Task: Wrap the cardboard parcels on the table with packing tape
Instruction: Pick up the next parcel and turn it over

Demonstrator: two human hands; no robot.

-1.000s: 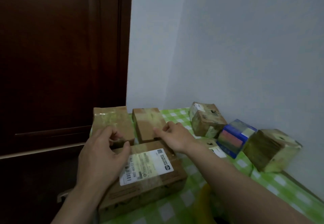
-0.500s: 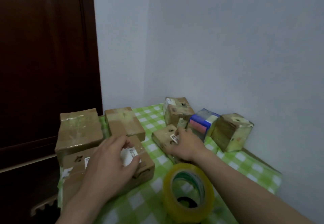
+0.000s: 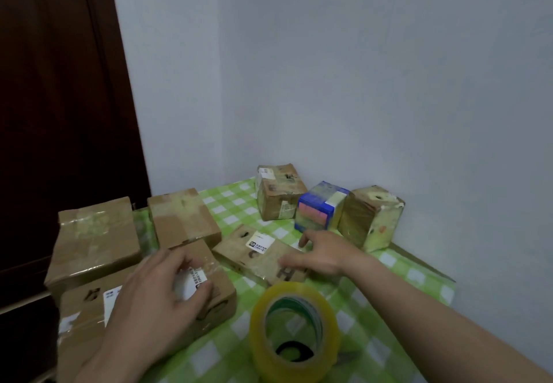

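Observation:
Several brown cardboard parcels lie on a green checked tablecloth. My left hand rests with bent fingers on top of the large labelled parcel at the front left. My right hand lies over the right end of a flat parcel with a small white label, thumb on its top and fingers spread past its far edge. A roll of yellowish clear packing tape stands on edge in front of that parcel, between my forearms, touched by neither hand.
Two taped parcels lie at the back left. Against the wall stand a brown box, a blue and pink box and a pale box. A dark wooden door borders the table's left side.
My right hand left the back parcel and came onto the flat labelled parcel. My left hand stays on the large parcel. The view swung right, bringing the tape roll into sight.

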